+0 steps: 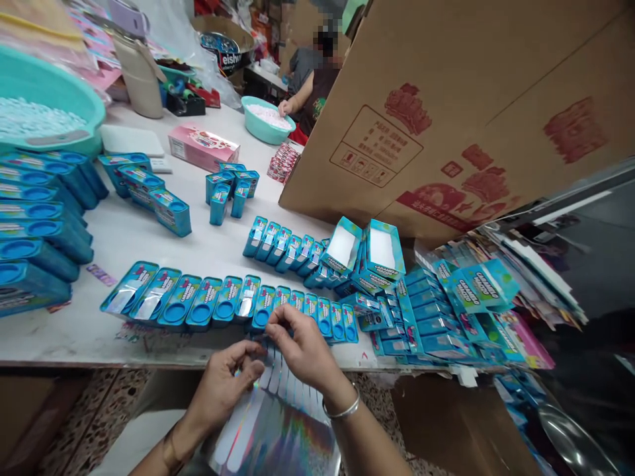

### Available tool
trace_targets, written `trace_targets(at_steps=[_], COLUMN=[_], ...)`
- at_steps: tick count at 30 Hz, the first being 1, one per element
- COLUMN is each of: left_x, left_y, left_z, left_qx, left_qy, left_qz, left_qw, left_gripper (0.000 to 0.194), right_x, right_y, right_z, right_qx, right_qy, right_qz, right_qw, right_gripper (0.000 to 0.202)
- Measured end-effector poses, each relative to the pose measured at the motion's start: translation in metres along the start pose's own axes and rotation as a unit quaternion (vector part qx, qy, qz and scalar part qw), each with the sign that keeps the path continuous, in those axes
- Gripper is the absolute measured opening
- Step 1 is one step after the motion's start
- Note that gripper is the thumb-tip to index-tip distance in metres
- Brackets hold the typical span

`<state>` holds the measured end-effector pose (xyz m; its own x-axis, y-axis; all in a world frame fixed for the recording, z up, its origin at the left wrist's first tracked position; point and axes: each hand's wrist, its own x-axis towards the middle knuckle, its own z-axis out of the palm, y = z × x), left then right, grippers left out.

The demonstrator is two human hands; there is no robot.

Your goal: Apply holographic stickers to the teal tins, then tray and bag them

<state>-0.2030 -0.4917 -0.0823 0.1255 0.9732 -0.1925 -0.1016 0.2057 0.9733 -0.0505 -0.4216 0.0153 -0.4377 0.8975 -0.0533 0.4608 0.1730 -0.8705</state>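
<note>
A row of blue candy-type boxes (202,302) with round recesses in their tops runs along the table's front edge. Clear shiny strips lie over a few of the tops. My right hand (303,349) is above the row's middle, thumb and forefinger pinched beside one box (262,311); what they hold is too small to make out. Lower left of it, my left hand (228,378) has curled fingers, and anything in them is hidden. Beneath both hands, a shiny rainbow-sheen sheet of long rounded stickers (285,423) lies over my lap, against the table edge.
Behind the row stand more blue boxes (280,244) and two display cartons (383,250). A large cardboard box (446,119) leans in from the right. Stacked blue boxes (34,248) and a turquoise basin (49,86) are left. A person (317,92) works by another basin (268,132).
</note>
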Motion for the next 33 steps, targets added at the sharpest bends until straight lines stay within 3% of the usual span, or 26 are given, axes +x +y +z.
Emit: trace_targets(at_steps=[7, 12, 14, 16, 20, 24, 28, 33], left_x=[-0.008, -0.016, -0.017, -0.016, -0.009, 0.003, 0.012, 0.018], left_y=[-0.007, -0.006, -0.002, 0.002, 0.008, 0.011, 0.011, 0.007], left_z=[0.001, 0.000, 0.000, 0.002, 0.009, 0.013, 0.013, 0.015], left_qx=[0.001, 0.015, 0.030, 0.037, 0.023, -0.017, -0.025, -0.028], left_qy=[0.072, 0.066, 0.049, 0.038, 0.045, 0.067, 0.087, 0.101], left_qz=[-0.058, -0.043, -0.026, -0.027, -0.048, -0.038, -0.033, -0.035], left_qw=[0.996, 0.997, 0.998, 0.998, 0.998, 0.997, 0.995, 0.994], left_gripper=[0.030, 0.077, 0.062, 0.040, 0.048, 0.046, 0.045, 0.050], right_x=[-0.005, -0.009, -0.007, -0.003, 0.006, 0.018, 0.029, 0.040], right_y=[-0.014, -0.012, -0.009, -0.007, -0.008, -0.009, -0.004, 0.003], right_z=[-0.013, -0.011, -0.007, -0.004, -0.002, 0.002, 0.003, 0.001], right_qx=[0.137, 0.165, 0.160, 0.133, -0.031, -0.183, -0.224, -0.249], right_qy=[-0.053, -0.084, -0.078, -0.062, -0.001, 0.063, 0.083, 0.056], right_qz=[0.038, 0.054, 0.053, 0.053, 0.002, -0.067, -0.089, -0.094], right_qw=[0.988, 0.981, 0.983, 0.988, 1.000, 0.979, 0.967, 0.962], right_gripper=[0.015, 0.016, 0.015, 0.015, 0.012, 0.012, 0.010, 0.009])
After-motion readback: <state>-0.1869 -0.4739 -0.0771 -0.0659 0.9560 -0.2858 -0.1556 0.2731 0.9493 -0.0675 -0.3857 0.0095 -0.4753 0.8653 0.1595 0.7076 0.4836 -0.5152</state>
